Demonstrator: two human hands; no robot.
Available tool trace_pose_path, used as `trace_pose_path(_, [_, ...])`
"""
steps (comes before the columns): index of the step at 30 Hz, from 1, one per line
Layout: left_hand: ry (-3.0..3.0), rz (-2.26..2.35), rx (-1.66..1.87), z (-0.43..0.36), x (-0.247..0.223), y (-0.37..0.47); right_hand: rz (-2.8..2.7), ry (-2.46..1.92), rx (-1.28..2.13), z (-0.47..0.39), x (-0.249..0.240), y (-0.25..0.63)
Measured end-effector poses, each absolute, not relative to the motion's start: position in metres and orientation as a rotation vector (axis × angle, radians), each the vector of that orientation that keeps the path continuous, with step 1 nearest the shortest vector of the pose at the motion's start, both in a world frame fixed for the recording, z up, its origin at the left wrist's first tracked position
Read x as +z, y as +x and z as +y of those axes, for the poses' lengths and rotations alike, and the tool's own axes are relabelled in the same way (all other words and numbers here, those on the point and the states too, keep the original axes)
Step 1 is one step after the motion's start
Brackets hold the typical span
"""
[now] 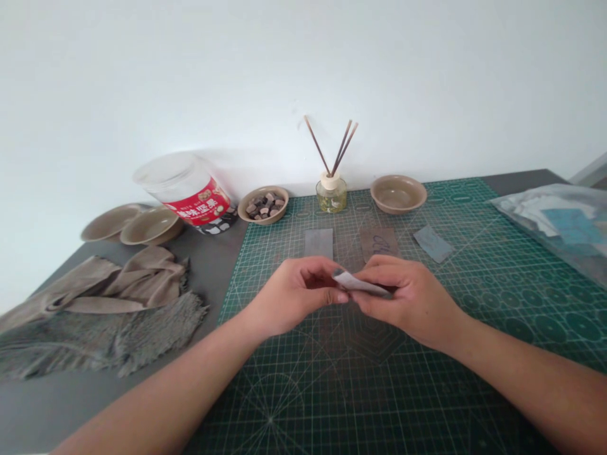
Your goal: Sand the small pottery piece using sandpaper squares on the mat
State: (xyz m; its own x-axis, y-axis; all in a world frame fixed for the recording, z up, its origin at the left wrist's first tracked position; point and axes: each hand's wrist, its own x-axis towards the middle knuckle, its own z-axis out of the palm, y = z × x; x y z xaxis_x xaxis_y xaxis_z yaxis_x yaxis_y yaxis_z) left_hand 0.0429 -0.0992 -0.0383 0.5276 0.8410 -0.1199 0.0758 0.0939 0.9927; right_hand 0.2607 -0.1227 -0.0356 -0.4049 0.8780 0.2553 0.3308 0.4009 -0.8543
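Above the green cutting mat (pixel 294 354), both hands meet at a small folded piece of grey sandpaper (pixel 363 284). Its pale face is turned up, and whether something sits inside the fold cannot be seen. My left hand (pixel 296 294) pinches its left end between thumb and fingers. My right hand (pixel 408 300) is closed around the right end. Just beyond the hands lie a grey rectangular sheet (pixel 318 241), a brown sheet (pixel 378 241) with dark handwriting, partly covered by my right hand, and a tilted blue-grey sheet (pixel 433 244).
A bowl of small brown blocks (pixel 263 205), a reed diffuser (pixel 331 193) and another bowl (pixel 398 194) stand along the wall. Left are a clear tub (pixel 190 196), two bowls (pixel 149 226) and crumpled cloths (pixel 118 297). A plastic bag (pixel 564 221) lies right.
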Motion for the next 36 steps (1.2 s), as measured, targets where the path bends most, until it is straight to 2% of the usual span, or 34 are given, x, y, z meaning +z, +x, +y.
trace_pose_path(16, [1.473,0.876,0.679,-0.0999,-0.0326,0.0436,-1.928,-1.002,1.046,-0.1231,-0.0348,0.2608])
trace_pose_path(21, [1.434,0.927,0.727,-0.101,-0.0334,0.045,-1.924,-1.005,0.928,-0.124,-0.0349,0.2599])
trace_pose_path(25, [1.415,0.89,0.77,-0.1011,-0.0362,0.0455,-1.893,-1.012,1.058,-0.1241,-0.0352,0.26])
trace_pose_path(29, [1.401,0.916,0.759,-0.1005,-0.0381,0.0454,-1.871,-1.028,0.981,-0.1234,-0.036,0.2603])
trace_pose_path(34, [1.376,0.895,0.764,-0.1001,-0.0388,0.0465,-1.845,-1.061,1.155,-0.1236,-0.0352,0.2601])
trace_pose_path(36, [1.374,0.905,0.75,-0.1003,-0.0383,0.0467,-1.851,-1.055,1.1,-0.1235,-0.0351,0.2601])
